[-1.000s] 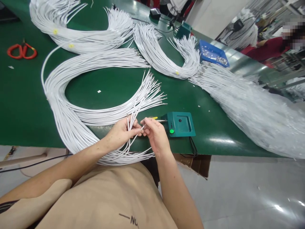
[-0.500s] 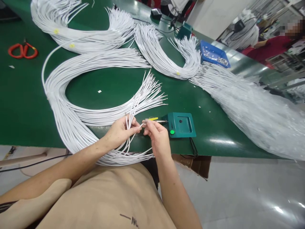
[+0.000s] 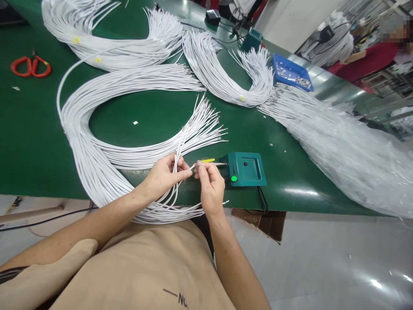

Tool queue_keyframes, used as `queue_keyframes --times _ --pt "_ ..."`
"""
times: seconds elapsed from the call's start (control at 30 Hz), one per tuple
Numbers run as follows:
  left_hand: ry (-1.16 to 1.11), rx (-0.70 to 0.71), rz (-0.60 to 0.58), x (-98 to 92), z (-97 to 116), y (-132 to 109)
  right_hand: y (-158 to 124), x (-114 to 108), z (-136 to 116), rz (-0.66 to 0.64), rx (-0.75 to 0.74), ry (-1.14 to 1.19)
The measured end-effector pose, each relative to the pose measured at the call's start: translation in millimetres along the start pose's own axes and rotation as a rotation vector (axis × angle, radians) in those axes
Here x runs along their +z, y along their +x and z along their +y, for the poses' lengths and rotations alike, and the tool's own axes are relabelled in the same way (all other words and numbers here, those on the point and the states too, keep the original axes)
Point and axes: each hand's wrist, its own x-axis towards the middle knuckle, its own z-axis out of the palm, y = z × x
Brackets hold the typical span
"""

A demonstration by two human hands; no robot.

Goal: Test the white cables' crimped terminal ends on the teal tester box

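My left hand (image 3: pixel 167 174) is closed on several white cables, with one cable end pinched between thumb and forefinger and pointing right. My right hand (image 3: pixel 210 183) is closed in a pinch at the tip of that end; what lies between its fingertips is too small to make out. Just beyond these fingertips a thin metal rod with a yellow piece (image 3: pixel 208 160) sticks out of a teal device (image 3: pixel 247 168) with a green button. A large curved bundle of white cables (image 3: pixel 75 107) lies on the green table (image 3: pixel 29 150), its lower part passing under my left forearm.
More white cable bundles (image 3: pixel 122 54) lie at the back. Red-handled scissors (image 3: pixel 31 67) are at the left. A blue tray (image 3: pixel 290 72) of small parts and a plastic-wrapped bundle (image 3: pixel 351 150) are at the right. A person in a red sleeve (image 3: pixel 371 60) is farther back.
My right hand has shifted slightly, its wrist moving left and its fingers more upright. My left hand has moved a little right with the cables. A cable end now shows beside my right wrist.
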Motion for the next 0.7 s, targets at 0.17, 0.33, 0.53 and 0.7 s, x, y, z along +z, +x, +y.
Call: queue_keyframes --times 0.17,0.33,0.53,0.7 --pt "0.054 0.038 0.005 -2.6 -1 1 7 -1 -3 -0.100 0.169 0.245" --pt "0.122 0.077 0.028 -4.9 -5 3 9 6 -3 -0.083 0.236 0.277" --pt "0.012 -0.003 -0.023 -4.6 -1 1 9 0 2 -0.104 0.139 0.167" --pt "-0.410 -0.272 -0.195 -6.2 4 3 7 -2 14 -0.021 -0.344 -0.343"
